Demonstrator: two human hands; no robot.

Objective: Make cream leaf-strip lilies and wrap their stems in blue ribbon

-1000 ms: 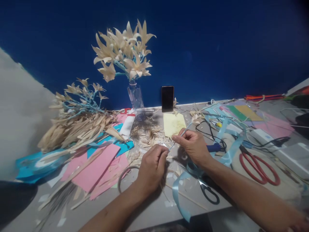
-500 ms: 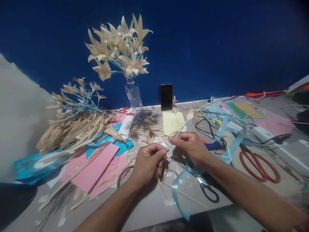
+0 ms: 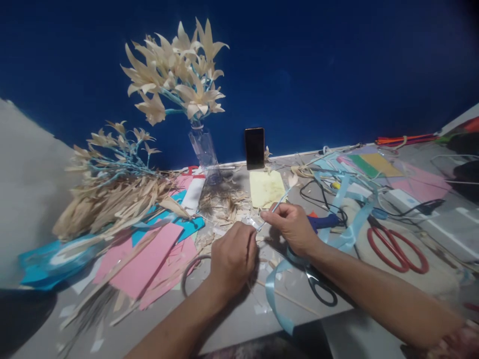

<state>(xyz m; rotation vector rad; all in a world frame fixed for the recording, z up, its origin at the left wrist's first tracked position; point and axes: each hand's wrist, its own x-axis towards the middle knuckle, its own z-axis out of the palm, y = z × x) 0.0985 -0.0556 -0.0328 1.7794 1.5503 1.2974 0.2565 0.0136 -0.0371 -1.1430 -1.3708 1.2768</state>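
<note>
Near the middle of the table, both hands work on one thin flower stem (image 3: 277, 205) wrapped in light blue, with a small pale bud (image 3: 293, 180) at its upper end. My right hand (image 3: 294, 227) pinches the stem partway along. My left hand (image 3: 235, 252) is closed at the lower end, its back turned to the camera and its fingertips mostly hidden. Light blue ribbon (image 3: 272, 294) curls beside my right wrist, by a pair of dark-handled scissors (image 3: 322, 291) partly under the forearm.
A clear bottle (image 3: 205, 152) holds pale husk flowers (image 3: 179, 75). Husks (image 3: 112, 204) and pink paper (image 3: 149, 257) lie left. A phone (image 3: 255, 148) leans on the wall behind yellow paper (image 3: 266, 189). Red-handled scissors (image 3: 396, 247) and a power strip (image 3: 445, 229) lie right.
My left hand has rolled over, so its back now faces up and the thumb is hidden. My right hand still pinches the stem. The whole view has shifted slightly.
</note>
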